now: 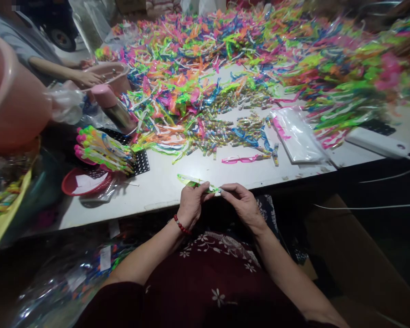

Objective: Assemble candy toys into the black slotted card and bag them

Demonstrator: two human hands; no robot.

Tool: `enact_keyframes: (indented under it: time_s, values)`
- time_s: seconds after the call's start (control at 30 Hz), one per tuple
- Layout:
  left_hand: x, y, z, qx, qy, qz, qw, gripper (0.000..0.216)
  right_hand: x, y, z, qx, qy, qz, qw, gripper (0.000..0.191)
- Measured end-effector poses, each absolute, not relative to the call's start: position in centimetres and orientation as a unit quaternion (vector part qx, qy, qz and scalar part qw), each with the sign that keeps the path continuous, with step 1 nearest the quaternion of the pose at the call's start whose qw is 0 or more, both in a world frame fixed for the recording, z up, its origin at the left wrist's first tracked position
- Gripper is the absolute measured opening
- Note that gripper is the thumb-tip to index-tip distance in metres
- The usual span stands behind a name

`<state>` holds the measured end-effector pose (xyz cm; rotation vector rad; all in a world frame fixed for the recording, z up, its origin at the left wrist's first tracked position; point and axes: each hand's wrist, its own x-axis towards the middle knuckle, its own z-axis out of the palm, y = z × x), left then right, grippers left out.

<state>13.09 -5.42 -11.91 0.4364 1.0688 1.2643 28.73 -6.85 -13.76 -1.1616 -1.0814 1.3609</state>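
Both hands meet at the near tabletop (232,177) edge. Left hand (190,204) and right hand (243,203) are each closed in a fingertip pinch on one green strip (195,182), held just above the edge. It looks like assembly in mid-fit, which calls for a steady, fine grip. A heap of small tubes (225,130) lies beyond, with the bright pile (225,59) farther off. A co-worker's hand (89,79) is at far left.

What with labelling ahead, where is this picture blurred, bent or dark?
Head view: sharp at the left hand, right hand and green strip they pinch; coloured pile smears toward the upper right; pink tub at left is near and soft; table edge bows from the wide lens; lap below is dim.
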Motion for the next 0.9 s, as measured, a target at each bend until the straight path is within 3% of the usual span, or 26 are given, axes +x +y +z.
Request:
enact_keyframes:
  time_s: [0.6,0.67,0.77,0.9]
  values:
    - [12.1,-4.1,-11.8,0.260,0.465,0.524,0.665,0.044,28.8,-6.0,-13.7,-0.494,-0.520,0.509,0.475,0.030]
    - [12.3,-3.4,-12.0,0.267,0.465,0.521,0.665,0.045,30.5,-4.4,-13.8,-0.525,-0.502,0.458,0.513,0.032]
    - [11.9,-1.7,-12.4,0.367,0.538,0.498,0.573,0.036,33.9,-1.0,-13.9,-0.585,-0.506,0.287,0.565,0.034]
    - [10.2,1.7,-12.5,0.482,0.618,0.449,0.429,0.021,35.2,3.7,-14.0,-0.592,-0.647,0.032,0.479,0.027]
